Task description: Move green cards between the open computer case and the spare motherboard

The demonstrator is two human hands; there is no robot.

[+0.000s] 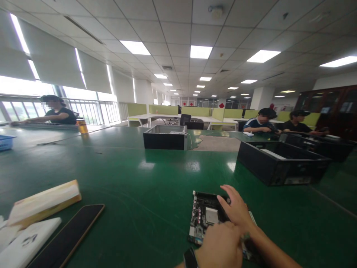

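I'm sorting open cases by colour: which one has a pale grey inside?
The case near the picture's centre, standing alone; the two at right look dark inside.

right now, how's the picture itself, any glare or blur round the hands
Head view: ceiling lights burn white and leave pale reflections on the table; head view: window overexposed at left; head view: ceiling lines splay toward the edges, wide-lens style; head view: left hand, right hand and board look slightly soft, the board's smallest parts unreadable
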